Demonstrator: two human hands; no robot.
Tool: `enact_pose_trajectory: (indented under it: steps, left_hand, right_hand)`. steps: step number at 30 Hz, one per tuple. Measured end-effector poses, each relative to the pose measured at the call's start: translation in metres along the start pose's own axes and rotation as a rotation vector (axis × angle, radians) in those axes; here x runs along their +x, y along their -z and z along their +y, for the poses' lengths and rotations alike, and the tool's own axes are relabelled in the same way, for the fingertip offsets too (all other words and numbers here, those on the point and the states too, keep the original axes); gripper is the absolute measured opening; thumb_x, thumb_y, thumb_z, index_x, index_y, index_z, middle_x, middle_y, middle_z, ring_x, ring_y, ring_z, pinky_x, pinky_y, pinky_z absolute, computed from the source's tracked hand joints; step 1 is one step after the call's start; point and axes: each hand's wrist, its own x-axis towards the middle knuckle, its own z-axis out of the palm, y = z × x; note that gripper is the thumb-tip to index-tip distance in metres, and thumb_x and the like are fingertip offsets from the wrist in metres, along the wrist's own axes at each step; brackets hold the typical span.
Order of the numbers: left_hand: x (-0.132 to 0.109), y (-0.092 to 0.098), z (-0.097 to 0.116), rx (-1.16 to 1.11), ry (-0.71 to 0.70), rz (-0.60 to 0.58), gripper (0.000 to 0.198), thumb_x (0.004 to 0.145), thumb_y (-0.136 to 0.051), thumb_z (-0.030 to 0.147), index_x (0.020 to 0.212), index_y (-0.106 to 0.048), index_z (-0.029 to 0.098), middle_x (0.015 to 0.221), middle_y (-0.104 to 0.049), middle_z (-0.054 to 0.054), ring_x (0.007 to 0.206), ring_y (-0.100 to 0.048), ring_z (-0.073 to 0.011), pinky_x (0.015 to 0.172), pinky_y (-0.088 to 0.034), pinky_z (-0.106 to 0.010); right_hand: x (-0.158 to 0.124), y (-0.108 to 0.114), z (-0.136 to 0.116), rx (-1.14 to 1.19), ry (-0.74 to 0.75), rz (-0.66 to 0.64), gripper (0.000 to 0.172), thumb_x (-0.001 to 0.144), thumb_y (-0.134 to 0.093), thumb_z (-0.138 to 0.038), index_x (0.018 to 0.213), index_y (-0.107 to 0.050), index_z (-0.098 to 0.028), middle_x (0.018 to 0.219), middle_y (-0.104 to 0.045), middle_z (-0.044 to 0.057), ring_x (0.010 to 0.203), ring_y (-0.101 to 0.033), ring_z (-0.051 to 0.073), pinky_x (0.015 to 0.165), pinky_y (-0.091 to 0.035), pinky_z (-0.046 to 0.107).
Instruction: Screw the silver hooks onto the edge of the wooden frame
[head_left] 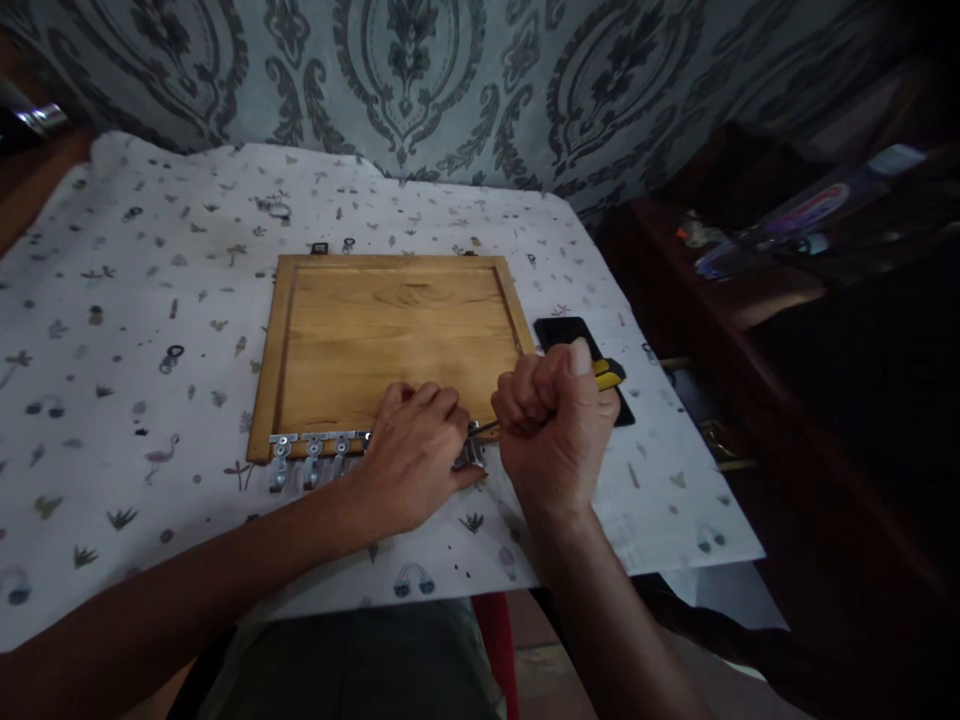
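A framed wooden board [401, 320] lies flat on the patterned cloth. Along its near edge runs a metal rail with hooks [313, 460]. My left hand [420, 450] rests over the right part of this rail, its fingers bent on the board's near edge and its thumb by the last hook; it presses the rail. In a fist, my right hand [551, 425] grips a tool with a black and yellow handle [609, 376]. The tool's thin shaft points left to the rail's right end, by my left fingertips; the tip is hidden.
A black phone [568, 332] lies under and behind my right hand. The white cloth [165, 420] covers the table. Two small dark fittings show at the board's far edge. A plastic bottle [810, 215] lies on dark furniture to the right. Patterned wallpaper rises behind.
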Motion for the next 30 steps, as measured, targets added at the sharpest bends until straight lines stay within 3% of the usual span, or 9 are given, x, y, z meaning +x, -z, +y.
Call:
enact_pose_trajectory:
  steps: [7, 12, 17, 21, 25, 27, 30]
  left_hand:
    - [-0.001, -0.002, -0.002, -0.013, -0.015, 0.025, 0.040, 0.086, -0.074, 0.053, 0.099, -0.068, 0.015, 0.101, -0.066, -0.008, 0.105, -0.059, -0.0280, 0.089, -0.040, -0.043]
    - [-0.001, -0.002, -0.002, -0.009, -0.010, 0.000, 0.041, 0.086, -0.074, 0.053, 0.102, -0.068, 0.015, 0.102, -0.065, -0.008, 0.105, -0.059, -0.0280, 0.089, -0.039, -0.043]
    - [-0.002, -0.002, -0.002, -0.005, -0.023, 0.014, 0.041, 0.087, -0.073, 0.052, 0.103, -0.067, 0.015, 0.104, -0.065, -0.008, 0.106, -0.058, -0.0281, 0.089, -0.040, -0.043]
    - [-0.003, -0.001, -0.003, -0.004, -0.026, 0.013, 0.042, 0.088, -0.072, 0.052, 0.105, -0.066, 0.014, 0.108, -0.065, -0.009, 0.110, -0.058, -0.0286, 0.090, -0.040, -0.044]
    - [-0.003, -0.002, -0.004, -0.004, -0.034, 0.010, 0.044, 0.087, -0.073, 0.053, 0.105, -0.066, 0.013, 0.111, -0.065, -0.010, 0.112, -0.058, -0.0292, 0.091, -0.040, -0.045]
    - [-0.004, -0.002, -0.004, 0.000, -0.035, 0.004, 0.044, 0.087, -0.074, 0.051, 0.107, -0.066, 0.013, 0.112, -0.064, -0.010, 0.111, -0.058, -0.0294, 0.091, -0.040, -0.045]
    - [-0.004, -0.001, -0.003, 0.005, -0.033, -0.003, 0.043, 0.088, -0.072, 0.051, 0.107, -0.065, 0.013, 0.111, -0.065, -0.010, 0.110, -0.058, -0.0292, 0.091, -0.039, -0.045]
  right_hand:
    - [-0.005, -0.001, -0.002, -0.073, 0.035, -0.017, 0.060, 0.088, -0.070, -0.058, 0.056, -0.033, -0.022, 0.051, -0.024, -0.009, 0.041, -0.021, 0.007, 0.039, -0.026, 0.022]
    - [-0.009, 0.005, -0.001, -0.068, 0.039, -0.048, 0.053, 0.088, -0.055, -0.075, 0.074, -0.055, -0.024, 0.056, -0.040, -0.006, 0.046, -0.037, 0.011, 0.042, -0.035, 0.024]
    - [-0.019, 0.018, 0.000, -0.145, 0.087, -0.031, 0.045, 0.096, -0.048, -0.067, 0.097, -0.067, -0.026, 0.064, -0.051, -0.004, 0.056, -0.050, 0.014, 0.059, -0.051, 0.030]
    - [-0.026, 0.028, -0.008, -0.400, 0.225, -0.010, 0.038, 0.099, -0.051, -0.058, 0.095, -0.071, -0.025, 0.081, -0.064, 0.002, 0.079, -0.064, 0.020, 0.080, -0.054, 0.039]
    - [-0.028, 0.036, -0.021, -0.609, 0.349, -0.020, 0.028, 0.097, -0.061, -0.049, 0.091, -0.077, -0.027, 0.097, -0.071, 0.005, 0.100, -0.066, 0.024, 0.092, -0.052, 0.043]
    - [-0.028, 0.039, -0.025, -0.622, 0.351, -0.016, 0.022, 0.091, -0.070, -0.047, 0.088, -0.077, -0.027, 0.095, -0.072, 0.005, 0.098, -0.067, 0.024, 0.089, -0.054, 0.042]
    - [-0.030, 0.041, -0.026, -0.552, 0.254, 0.023, 0.020, 0.083, -0.080, -0.044, 0.082, -0.074, -0.025, 0.090, -0.074, 0.005, 0.077, -0.067, 0.019, 0.065, -0.055, 0.033]
